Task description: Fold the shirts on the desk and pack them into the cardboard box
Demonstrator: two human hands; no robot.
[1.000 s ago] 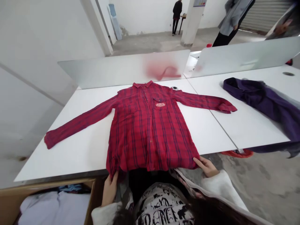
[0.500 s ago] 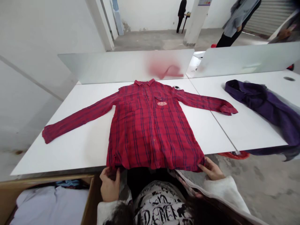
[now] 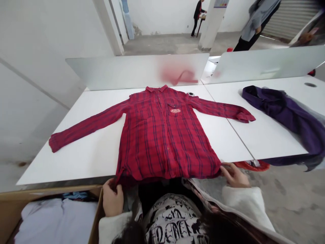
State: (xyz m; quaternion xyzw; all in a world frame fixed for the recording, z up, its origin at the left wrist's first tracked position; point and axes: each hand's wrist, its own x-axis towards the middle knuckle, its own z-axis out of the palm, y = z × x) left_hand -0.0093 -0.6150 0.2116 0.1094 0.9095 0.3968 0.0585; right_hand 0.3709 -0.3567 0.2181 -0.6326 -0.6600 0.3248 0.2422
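A red plaid shirt (image 3: 152, 142) with dark blue stripes lies front up on the white table, collar at the far side and both sleeves spread out. Its hem reaches the table's near edge, just in front of my body. My left hand (image 3: 113, 198) pinches the hem's left corner. At the right corner of the hem, my right hand (image 3: 235, 174) grips the cloth between thumb and fingers. A pale round patch shows on the chest pocket on the right side.
A cardboard box (image 3: 100, 203) holding pale folded cloth stands at the lower left. On the table (image 3: 228, 145) to the right lies a purple garment (image 3: 286, 112), partly over the edge. Frosted dividers (image 3: 114, 71) line the far side. People stand beyond them.
Both hands have moved apart, left hand to the left and right hand to the right and slightly up. The hem is now pulled wider and straighter between them.
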